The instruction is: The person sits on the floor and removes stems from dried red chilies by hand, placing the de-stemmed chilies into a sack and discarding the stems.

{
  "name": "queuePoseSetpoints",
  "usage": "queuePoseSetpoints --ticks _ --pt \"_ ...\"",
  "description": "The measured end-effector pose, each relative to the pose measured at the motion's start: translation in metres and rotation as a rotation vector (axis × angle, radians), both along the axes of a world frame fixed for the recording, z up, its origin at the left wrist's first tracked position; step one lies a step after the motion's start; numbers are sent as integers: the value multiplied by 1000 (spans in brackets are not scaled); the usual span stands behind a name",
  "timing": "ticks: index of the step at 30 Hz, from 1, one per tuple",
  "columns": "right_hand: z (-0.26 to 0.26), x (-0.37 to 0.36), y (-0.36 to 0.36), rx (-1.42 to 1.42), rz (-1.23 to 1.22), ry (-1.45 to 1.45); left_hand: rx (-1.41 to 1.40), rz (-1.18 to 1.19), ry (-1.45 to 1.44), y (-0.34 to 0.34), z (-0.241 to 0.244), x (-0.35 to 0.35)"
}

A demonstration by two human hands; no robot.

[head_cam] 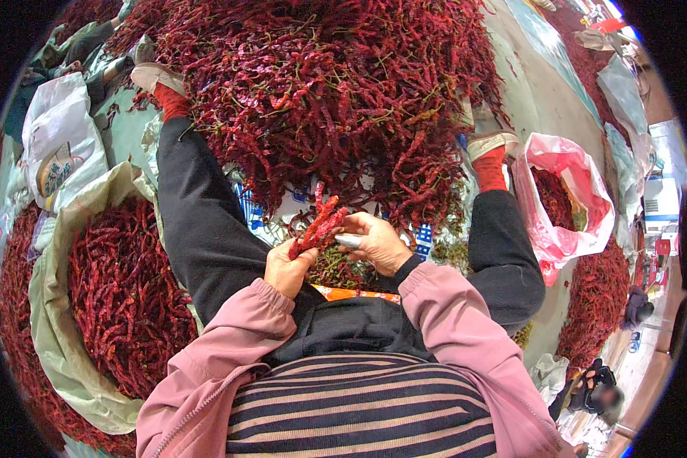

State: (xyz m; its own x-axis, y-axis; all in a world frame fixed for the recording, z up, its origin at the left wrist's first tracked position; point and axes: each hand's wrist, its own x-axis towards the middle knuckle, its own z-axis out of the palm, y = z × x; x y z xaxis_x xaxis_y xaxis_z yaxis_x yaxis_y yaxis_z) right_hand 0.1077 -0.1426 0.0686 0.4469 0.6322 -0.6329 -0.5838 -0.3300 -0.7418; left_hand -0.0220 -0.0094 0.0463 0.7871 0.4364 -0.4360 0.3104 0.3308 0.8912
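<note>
Between the spread legs, my left hand [286, 269] grips a small bunch of dried red chili peppers [320, 225] by their lower ends. My right hand [378, 243] is curled close beside the bunch, fingertips at its right edge. A silvery metal piece [349, 240] sits at the right thumb; whether it is a thumb guard or a small blade cannot be made out. Whether the right fingers pinch a pepper is unclear too. Below the hands lies a heap of greenish-brown stems [338, 268]. A large pile of dried chilies [332, 103] spreads in front.
At left stands a pale woven sack [48, 320] full of dried chilies. A pink-lined plastic bag [592, 200] holding chilies stands beside the right leg. More chilies [592, 309] lie far right, near another person [595, 386]. Someone's legs [86, 46] show at upper left.
</note>
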Motion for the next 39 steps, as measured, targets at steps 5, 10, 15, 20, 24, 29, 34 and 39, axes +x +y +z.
queuePoseSetpoints --ticks 5,10,15,20,24,29,34,39 --pt "-9 -5 -2 122 -68 -204 -286 152 53 -2 9 10" --pt "-7 -8 -18 182 -135 -336 -450 262 90 -7 5 23" --pt "5 -3 -44 173 -193 -471 -365 175 89 -14 0 37" --pt "21 20 -93 193 -354 -397 -450 125 65 -12 -3 44" --pt "35 74 -166 -139 -447 -636 -412 90 6 -9 4 43" --pt "65 163 -270 294 -1317 -362 -459 -8 -4 -2 8 39" --pt "8 87 -171 -387 33 -1016 -498 3 -80 7 11 26" --pt "-53 -4 -76 -134 536 -861 -560 18 -157 19 6 11"
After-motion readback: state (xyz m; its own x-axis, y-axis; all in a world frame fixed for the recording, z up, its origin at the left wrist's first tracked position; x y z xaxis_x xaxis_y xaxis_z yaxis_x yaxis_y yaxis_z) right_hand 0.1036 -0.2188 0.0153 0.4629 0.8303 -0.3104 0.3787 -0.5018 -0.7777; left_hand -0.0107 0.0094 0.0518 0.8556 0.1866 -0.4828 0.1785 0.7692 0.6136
